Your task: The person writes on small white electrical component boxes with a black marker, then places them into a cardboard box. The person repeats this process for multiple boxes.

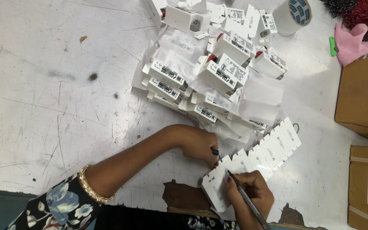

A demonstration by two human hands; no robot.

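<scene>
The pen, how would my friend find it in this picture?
Look at the bottom of the scratched white table, where a row of flat white cards fans out. The right hand rests there. The pen is the thin dark stick it holds, tip on the nearest card.

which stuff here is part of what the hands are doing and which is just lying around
In use:
- pen in the right hand
- fanned row of flat white cards, pinned by the left hand
- pile of small white boxes

Lying about:
- tape roll
- pink cloth
- cardboard boxes
- red and black wires
</scene>
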